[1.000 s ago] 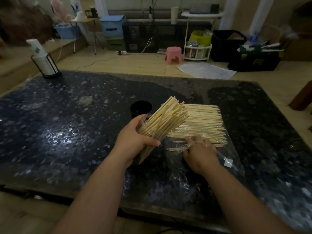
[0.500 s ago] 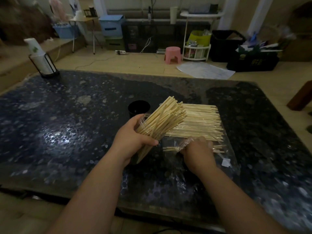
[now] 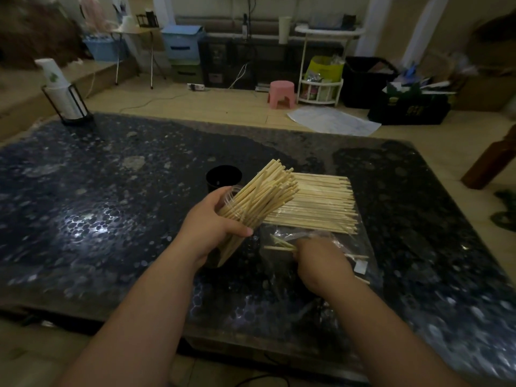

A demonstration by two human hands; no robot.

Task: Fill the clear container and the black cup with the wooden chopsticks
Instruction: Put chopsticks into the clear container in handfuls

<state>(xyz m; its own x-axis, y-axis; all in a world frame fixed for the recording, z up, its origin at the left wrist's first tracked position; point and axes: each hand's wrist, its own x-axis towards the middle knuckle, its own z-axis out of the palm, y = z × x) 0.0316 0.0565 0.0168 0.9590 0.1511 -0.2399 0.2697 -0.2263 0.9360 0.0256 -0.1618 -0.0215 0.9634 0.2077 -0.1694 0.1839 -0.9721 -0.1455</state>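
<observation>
My left hand (image 3: 212, 222) grips the clear container (image 3: 233, 216), tilted to the right and packed with wooden chopsticks (image 3: 265, 191) that fan out of its mouth. Just behind it stands the black cup (image 3: 223, 177), upright on the dark table (image 3: 83, 208); I see nothing inside it. A flat pile of loose chopsticks (image 3: 318, 205) lies on a clear plastic bag (image 3: 360, 255) to the right. My right hand (image 3: 321, 263) is curled round a few chopsticks (image 3: 280, 244) at the pile's near edge; their ends stick out to the left of my fingers.
A black wire holder with a stack of white cups (image 3: 65, 99) stands at the table's far left corner. Beyond the table, on the floor, are a pink stool (image 3: 282, 93), a white sheet (image 3: 332, 121) and black bins (image 3: 407, 107).
My right hand has slid a little toward me and closed on a few chopsticks from the pile's near edge. My left hand keeps the tilted container where it was.
</observation>
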